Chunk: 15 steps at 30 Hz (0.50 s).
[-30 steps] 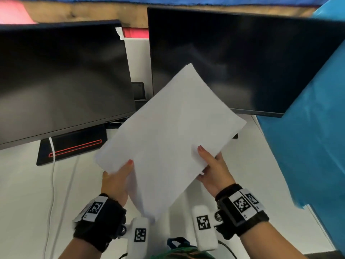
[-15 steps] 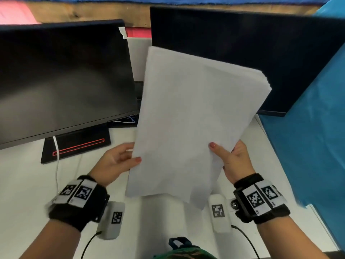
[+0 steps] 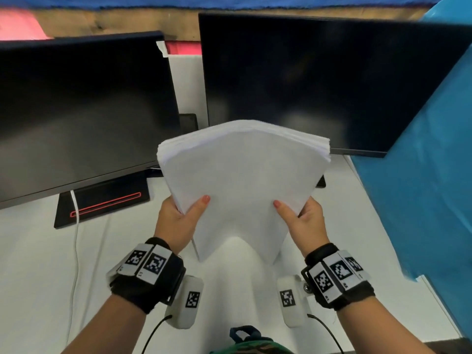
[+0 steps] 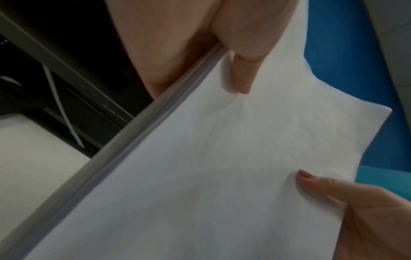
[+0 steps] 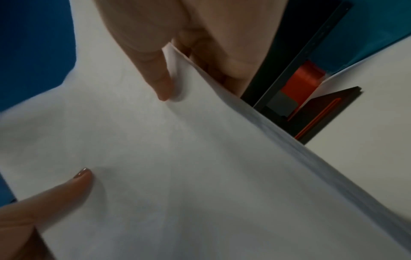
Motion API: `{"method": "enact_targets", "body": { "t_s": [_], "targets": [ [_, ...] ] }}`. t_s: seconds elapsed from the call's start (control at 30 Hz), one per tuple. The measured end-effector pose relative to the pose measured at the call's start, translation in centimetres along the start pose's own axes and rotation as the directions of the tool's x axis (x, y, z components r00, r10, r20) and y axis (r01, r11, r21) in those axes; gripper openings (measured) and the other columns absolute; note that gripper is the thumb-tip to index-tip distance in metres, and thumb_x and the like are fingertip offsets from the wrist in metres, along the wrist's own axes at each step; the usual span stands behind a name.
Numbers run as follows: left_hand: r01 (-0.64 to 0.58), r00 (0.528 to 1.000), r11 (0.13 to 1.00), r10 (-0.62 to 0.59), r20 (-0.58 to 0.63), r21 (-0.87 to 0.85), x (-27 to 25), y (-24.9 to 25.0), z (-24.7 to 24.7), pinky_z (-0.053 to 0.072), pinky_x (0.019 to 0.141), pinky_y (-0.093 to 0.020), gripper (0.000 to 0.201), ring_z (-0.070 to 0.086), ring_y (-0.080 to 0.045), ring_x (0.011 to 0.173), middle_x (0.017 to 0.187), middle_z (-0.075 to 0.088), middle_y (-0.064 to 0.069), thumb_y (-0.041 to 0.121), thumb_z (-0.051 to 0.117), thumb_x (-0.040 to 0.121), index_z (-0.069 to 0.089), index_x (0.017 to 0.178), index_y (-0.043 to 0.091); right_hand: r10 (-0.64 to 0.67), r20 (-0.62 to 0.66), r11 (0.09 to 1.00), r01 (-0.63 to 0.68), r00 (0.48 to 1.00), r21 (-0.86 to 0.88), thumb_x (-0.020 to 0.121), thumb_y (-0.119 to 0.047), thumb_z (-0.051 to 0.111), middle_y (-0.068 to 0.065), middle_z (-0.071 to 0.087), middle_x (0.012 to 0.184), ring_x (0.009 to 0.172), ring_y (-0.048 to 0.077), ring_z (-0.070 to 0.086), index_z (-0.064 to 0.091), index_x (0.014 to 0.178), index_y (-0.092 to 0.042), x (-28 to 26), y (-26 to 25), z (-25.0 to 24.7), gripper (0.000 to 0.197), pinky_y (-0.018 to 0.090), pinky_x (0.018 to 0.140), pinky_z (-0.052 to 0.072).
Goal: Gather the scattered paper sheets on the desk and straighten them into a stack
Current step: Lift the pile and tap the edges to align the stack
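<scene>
A thick stack of white paper sheets (image 3: pixel 242 175) stands nearly upright above the white desk (image 3: pixel 38 264), bowed so that its middle bulges toward me. My left hand (image 3: pixel 178 218) grips its left edge, thumb on the front face. My right hand (image 3: pixel 304 221) grips the right edge the same way. In the left wrist view the stack (image 4: pixel 222 167) shows its layered edge, my left thumb pressing on top and the right thumb lower right. The right wrist view shows the stack (image 5: pixel 177 167) with both thumbs on it. The fingers behind the paper are hidden.
Two dark monitors (image 3: pixel 76 111) (image 3: pixel 319 80) stand right behind the stack. A black stand with a red stripe (image 3: pixel 102 200) and a white cable (image 3: pixel 75 238) lie at left. A blue sheet (image 3: pixel 421 175) hangs at right. A green bag handle (image 3: pixel 245 338) shows at the near edge.
The tilted sheets have been turned upright and squared, then lowered toward the desk. My left hand moved right onto the left edge; both hands now squeeze the stack into a bow.
</scene>
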<state>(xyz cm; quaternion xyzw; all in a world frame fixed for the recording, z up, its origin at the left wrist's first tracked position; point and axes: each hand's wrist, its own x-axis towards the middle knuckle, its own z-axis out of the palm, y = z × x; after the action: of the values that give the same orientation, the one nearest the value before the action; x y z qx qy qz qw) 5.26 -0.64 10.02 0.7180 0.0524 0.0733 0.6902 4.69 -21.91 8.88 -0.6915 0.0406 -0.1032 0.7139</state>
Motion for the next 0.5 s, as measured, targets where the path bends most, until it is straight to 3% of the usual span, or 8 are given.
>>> {"method": "enact_targets", "body": {
  "t_s": [0.1, 0.2, 0.3, 0.37, 0.5],
  "targets": [
    [-0.043, 0.999, 0.999, 0.043, 0.001, -0.002, 0.0, 0.6, 0.3, 0.052, 0.061, -0.012, 0.017, 0.066, 0.002, 0.071, 0.070, 0.070, 0.019, 0.014, 0.062, 0.083, 0.061, 0.083, 0.031, -0.008, -0.018, 1.000, 0.008, 1.000, -0.005, 0.084, 0.000, 0.059, -0.007, 0.067, 0.085, 0.071, -0.008, 0.065, 0.062, 0.084, -0.024, 0.1, -0.4, 0.3, 0.024, 0.011, 0.069, 0.052],
    [-0.084, 0.996, 0.996, 0.084, -0.008, -0.015, -0.2, 0.7, 0.2, 0.051, 0.060, -0.009, 0.019, 0.066, 0.007, 0.070, 0.070, 0.070, 0.019, 0.011, 0.063, 0.082, 0.061, 0.084, 0.030, -0.028, -0.022, 1.000, 0.028, 0.999, -0.006, 0.084, 0.000, 0.059, -0.008, 0.067, 0.086, 0.073, -0.007, 0.065, 0.062, 0.087, -0.022, 0.0, -0.5, 0.1, 0.022, 0.010, 0.068, 0.051],
    [0.004, 1.000, 1.000, -0.004, -0.006, -0.022, -0.8, -0.6, 0.2, 0.051, 0.059, -0.010, 0.017, 0.066, 0.005, 0.069, 0.069, 0.071, 0.023, 0.013, 0.064, 0.082, 0.062, 0.082, 0.030, 0.031, 0.017, 0.997, -0.030, 0.999, -0.073, 0.084, -0.001, 0.060, -0.008, 0.067, 0.087, 0.073, -0.008, 0.065, 0.063, 0.088, -0.022, -0.5, 0.6, -0.2, 0.022, 0.014, 0.070, 0.051],
    [0.044, 0.999, 0.999, -0.044, -0.015, -0.023, -1.2, -1.1, 0.3, 0.050, 0.057, -0.008, 0.014, 0.065, 0.005, 0.067, 0.066, 0.070, 0.027, 0.016, 0.064, 0.082, 0.062, 0.080, 0.029, 0.059, 0.015, 0.994, -0.057, 0.998, -0.095, 0.084, -0.002, 0.060, -0.007, 0.067, 0.086, 0.072, -0.010, 0.064, 0.064, 0.087, -0.020, -0.9, 1.1, -0.1, 0.018, 0.011, 0.070, 0.050],
    [0.000, 1.000, 1.000, 0.000, -0.020, -0.027, -0.8, -0.3, 0.5, 0.048, 0.057, -0.007, 0.017, 0.065, 0.008, 0.067, 0.066, 0.069, 0.029, 0.012, 0.065, 0.081, 0.062, 0.080, 0.029, 0.030, -0.051, 0.996, -0.034, 0.998, -0.083, 0.084, -0.002, 0.060, -0.010, 0.068, 0.079, 0.071, -0.006, 0.065, 0.066, 0.088, -0.010, -0.8, 1.2, -0.2, 0.010, 0.009, 0.070, 0.051]
  ]
}}
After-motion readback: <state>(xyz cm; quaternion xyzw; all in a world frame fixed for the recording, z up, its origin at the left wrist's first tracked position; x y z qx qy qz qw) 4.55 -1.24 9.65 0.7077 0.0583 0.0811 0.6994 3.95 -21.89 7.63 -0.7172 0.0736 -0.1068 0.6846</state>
